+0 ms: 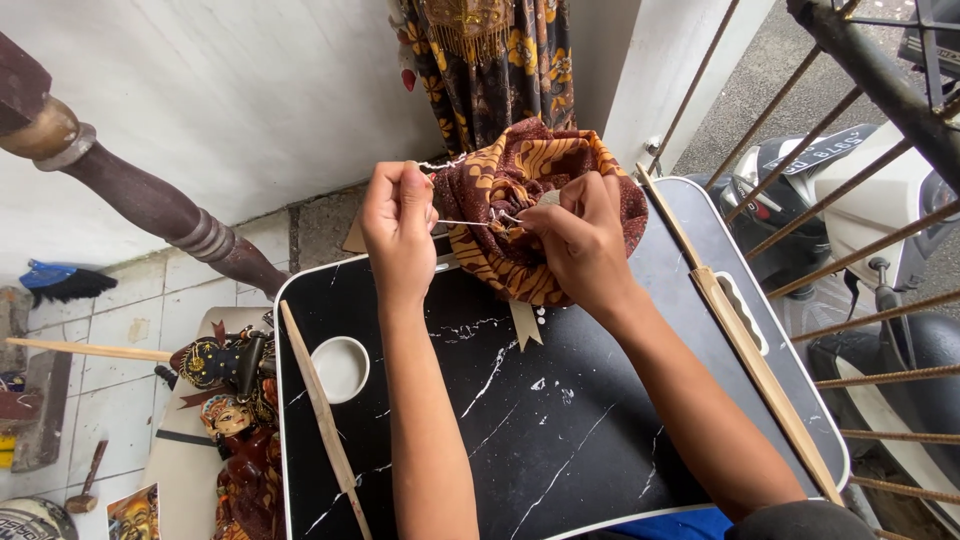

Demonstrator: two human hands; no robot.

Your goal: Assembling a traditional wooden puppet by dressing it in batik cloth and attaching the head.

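Far left: pale tiled floor (110, 350), scuffed. A dark turned wooden post (150, 200) slants down across a white wall (250, 90). A blue-handled brush (60, 282) lies by the wall. Lower down, painted wooden puppets (235, 400) lie in a heap just beside the tray's left edge.

Centre: a black marble-patterned lap tray (560, 440) with white rim and a round cup hole (340, 368). A thin wooden stick (322, 420) lies along its left side, a longer wooden rod (745, 345) along its right.

Left hand (398, 225) is raised over the tray's far edge, fingers pinched shut on a white thread (462, 222) pulled taut. Right hand (575, 240) is curled, fingertips gripping the brown-and-orange batik cloth (520, 190) where the thread enters; whether it also holds a needle, cannot tell. The cloth is bunched at the tray's far edge, between and behind the hands.

Behind: a floral patterned fabric (500, 70) hangs against the wall.

Right: rusty metal railing bars (860, 270), and beyond them a parked scooter (850, 190) on grey pavement.
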